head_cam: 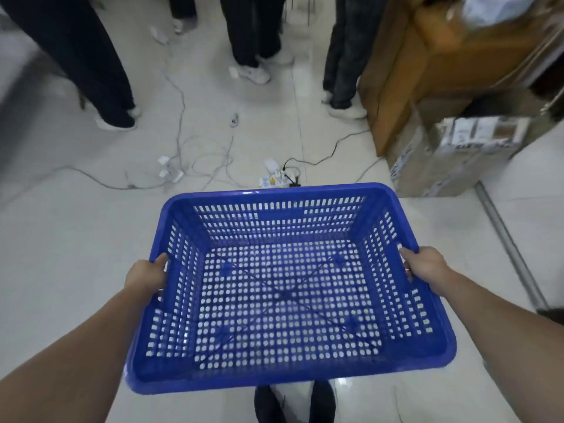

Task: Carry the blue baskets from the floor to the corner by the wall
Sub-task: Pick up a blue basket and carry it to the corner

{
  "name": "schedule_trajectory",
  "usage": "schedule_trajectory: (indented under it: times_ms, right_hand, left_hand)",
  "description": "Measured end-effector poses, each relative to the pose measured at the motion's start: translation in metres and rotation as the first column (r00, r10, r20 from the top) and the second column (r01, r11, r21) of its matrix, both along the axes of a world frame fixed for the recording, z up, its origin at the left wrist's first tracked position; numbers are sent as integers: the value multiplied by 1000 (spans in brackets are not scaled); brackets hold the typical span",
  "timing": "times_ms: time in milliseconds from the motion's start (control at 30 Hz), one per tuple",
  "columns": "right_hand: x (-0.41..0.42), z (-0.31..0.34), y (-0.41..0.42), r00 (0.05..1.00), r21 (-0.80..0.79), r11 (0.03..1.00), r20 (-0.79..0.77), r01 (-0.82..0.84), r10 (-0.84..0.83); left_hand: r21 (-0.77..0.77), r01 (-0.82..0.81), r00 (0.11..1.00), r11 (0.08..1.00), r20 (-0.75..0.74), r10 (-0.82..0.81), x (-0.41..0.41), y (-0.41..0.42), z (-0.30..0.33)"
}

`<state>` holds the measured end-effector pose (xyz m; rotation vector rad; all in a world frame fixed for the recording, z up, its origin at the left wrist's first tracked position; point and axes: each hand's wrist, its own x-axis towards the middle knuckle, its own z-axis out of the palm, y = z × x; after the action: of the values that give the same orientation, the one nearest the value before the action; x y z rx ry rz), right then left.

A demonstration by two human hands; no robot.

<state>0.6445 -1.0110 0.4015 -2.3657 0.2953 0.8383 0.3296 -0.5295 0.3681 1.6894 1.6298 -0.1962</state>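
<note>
Hands [146, 277] [425, 267] grip blue basket [290, 377].

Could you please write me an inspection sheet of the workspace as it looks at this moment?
Surface: pale tiled floor, glossy.
Job's things: one blue basket, empty, held off the floor; no other basket seen.
Clutter: cardboard boxes stacked at the right beside brown wooden furniture.
Grippers: left hand grips the basket's left rim; right hand grips the right rim.
Cables: power strip with plugs just beyond the basket; white chargers and loose cords trail across the floor ahead, a likely trip risk.
Surroundings: three bystanders' legs stand ahead; a metal pole lies at the right; the wearer's dark shoes show below the basket.
</note>
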Motion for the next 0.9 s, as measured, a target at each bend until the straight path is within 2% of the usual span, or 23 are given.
schedule_trajectory:
  times_ms: [233,367,467,600,667,900]
  right_hand:
    - [40,234,15,949,-47,985,264,-166,173]
    - [58,340,15,880,-103,967,402,-233,255]
    - [63,409,13,837,-67,970,494,-233,234]
    - [61,478,12,790,16,971,584,-240,185]
    - [57,500,12,781,7,975,599,-223,174]
    - [54,525,32,773,20,962,601,-271,205]
  left_hand:
    - [204,108,981,973,135,-137,37,12,242]
    - [382,212,955,900,117,-274,53,20,362]
    - [514,219,932,829,142,-334,55,10,448]
    - [607,170,903,776,219,-369,51,15,521]
    - [641,164,891,749,230,-392,47,16,544]
    - [661,115,917,741,217,-336,16,14,560]
